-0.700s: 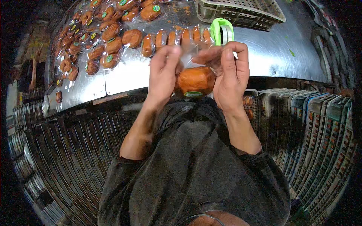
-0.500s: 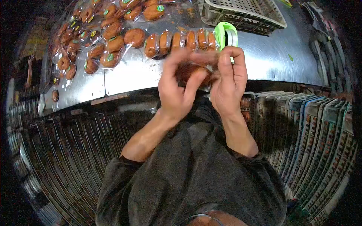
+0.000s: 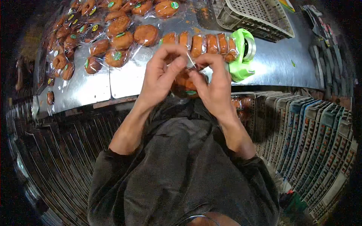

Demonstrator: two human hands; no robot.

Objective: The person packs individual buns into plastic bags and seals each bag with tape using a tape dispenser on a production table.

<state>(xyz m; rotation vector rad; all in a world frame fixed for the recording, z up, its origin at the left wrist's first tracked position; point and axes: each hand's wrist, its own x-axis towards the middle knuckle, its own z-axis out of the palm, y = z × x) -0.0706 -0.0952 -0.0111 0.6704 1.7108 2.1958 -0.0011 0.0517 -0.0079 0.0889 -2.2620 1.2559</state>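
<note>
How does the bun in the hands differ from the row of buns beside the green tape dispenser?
The held bun is up in the air, its bag top pinched by the left hand and right hand; the row of buns rests on the steel table. The held bun is single and shows a green sticker; the row stands several on edge, side by side. Both are orange-brown in clear plastic.

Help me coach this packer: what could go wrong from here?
Both the left hand and right hand pinch only thin film above the bagged bun, held midair by the table; a slip could drop it. The green tape dispenser sits against the row of packed buns, so reaching for it might knock them.
</note>
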